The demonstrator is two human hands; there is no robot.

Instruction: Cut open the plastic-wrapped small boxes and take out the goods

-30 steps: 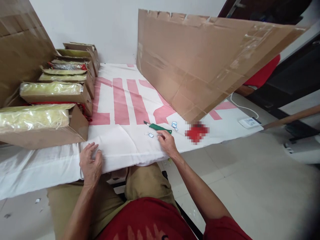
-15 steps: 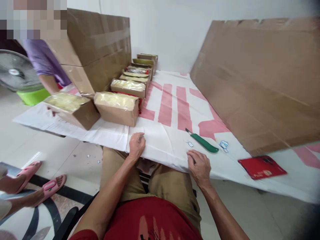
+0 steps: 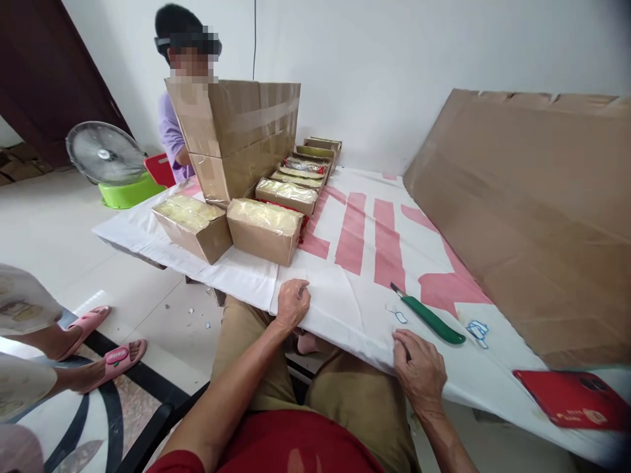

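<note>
My left hand [image 3: 294, 303] rests on the front edge of the white-and-pink cloth [image 3: 340, 302], its fingers curled in with nothing visible in them. At the same edge, further right, my right hand [image 3: 419, 368] lies with its fingers loosely bent and the thumb apart, also holding nothing. Just beyond the right hand lies a green-handled utility knife [image 3: 432, 320], blade pointing up and left. Beside it are a small blue-edged tag [image 3: 401, 317] and a little cluster of similar tags [image 3: 478, 332]. Past my left hand stands an open carton [image 3: 263, 240] with yellowish film-wrapped contents.
Another filled carton [image 3: 194, 236] sits at the left corner. Several open boxes [image 3: 288, 192] line up toward the wall beside stacked sealed cartons [image 3: 256, 125]. A large cardboard sheet or box [image 3: 532, 217] stands right, near a red phone [image 3: 574, 399]. A person [image 3: 172, 125] is behind the stack.
My view has shifted, so the table appears lower and further right. The person's hand is no longer at the left carton; the person now stands behind the stack. Both my hands stay at the edge.
</note>
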